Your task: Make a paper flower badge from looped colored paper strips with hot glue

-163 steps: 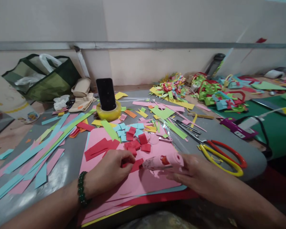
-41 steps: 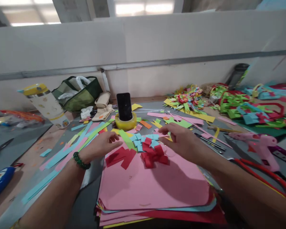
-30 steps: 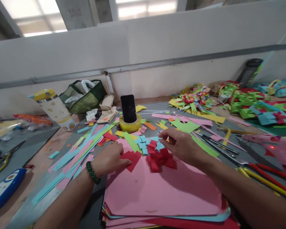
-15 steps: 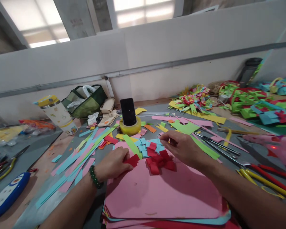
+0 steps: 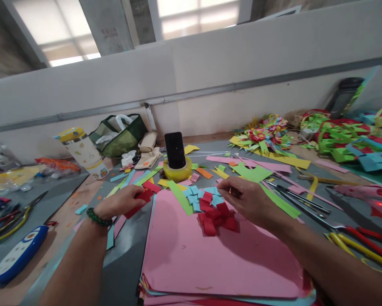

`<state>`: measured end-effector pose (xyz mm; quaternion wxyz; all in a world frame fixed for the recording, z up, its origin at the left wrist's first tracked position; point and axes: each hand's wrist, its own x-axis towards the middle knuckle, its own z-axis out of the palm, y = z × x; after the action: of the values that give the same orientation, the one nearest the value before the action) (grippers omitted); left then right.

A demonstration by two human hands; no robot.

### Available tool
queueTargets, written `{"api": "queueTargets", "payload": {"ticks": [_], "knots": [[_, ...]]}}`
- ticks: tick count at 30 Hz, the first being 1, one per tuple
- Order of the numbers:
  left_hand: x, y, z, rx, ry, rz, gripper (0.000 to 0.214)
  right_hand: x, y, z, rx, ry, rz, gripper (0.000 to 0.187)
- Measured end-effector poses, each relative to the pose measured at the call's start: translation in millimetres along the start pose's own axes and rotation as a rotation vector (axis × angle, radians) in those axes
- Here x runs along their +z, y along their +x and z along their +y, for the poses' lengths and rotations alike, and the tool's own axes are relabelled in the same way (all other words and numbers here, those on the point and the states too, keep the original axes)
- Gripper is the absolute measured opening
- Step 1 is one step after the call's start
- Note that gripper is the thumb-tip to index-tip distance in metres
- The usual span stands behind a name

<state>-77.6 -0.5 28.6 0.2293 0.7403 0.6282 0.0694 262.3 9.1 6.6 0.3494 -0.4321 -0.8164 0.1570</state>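
My left hand, with a green bead bracelet on the wrist, is closed on a red paper piece above the strips left of the pink paper stack. On the stack's far part lie small folded light-blue paper pieces. In front of them is a cluster of folded red paper pieces. Just right of both, my right hand has its fingers drawn together in a pinch; what they hold, if anything, I cannot make out. A light-green strip lies across the stack's far left corner.
A phone stands in a yellow tape roll beyond the stack. Scissors with red handles and a pink glue gun lie right. A tumbler, a blue-and-white handle-like item and yellow-handled scissors are left.
My left hand has moved left, off the pink stack, with the red paper piece in it. My right hand stays beside the folded pieces. The view has shifted slightly.
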Motion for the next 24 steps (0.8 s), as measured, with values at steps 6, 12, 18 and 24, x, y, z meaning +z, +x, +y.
{"api": "queueTargets", "payload": {"ticks": [6, 12, 18, 24], "knots": [[-12.6, 2.7, -35.3, -0.132, 0.197, 0.162, 0.026, 0.1, 0.6, 2.4, -0.025, 0.000, 0.026, 0.014], [36.9, 31.6, 20.1, 0.253, 0.347, 0.333, 0.044, 1.0, 1.6, 2.6, -0.050, 0.004, 0.063, 0.014], [68.5, 49.0, 46.3, 0.491, 0.419, 0.344, 0.024, 4.7, 0.7, 8.0, -0.048, 0.007, 0.046, 0.013], [54.5, 42.9, 38.7, 0.436, 0.431, 0.412, 0.017, 3.0, 0.8, 7.1, -0.060, 0.007, 0.053, 0.014]]}}
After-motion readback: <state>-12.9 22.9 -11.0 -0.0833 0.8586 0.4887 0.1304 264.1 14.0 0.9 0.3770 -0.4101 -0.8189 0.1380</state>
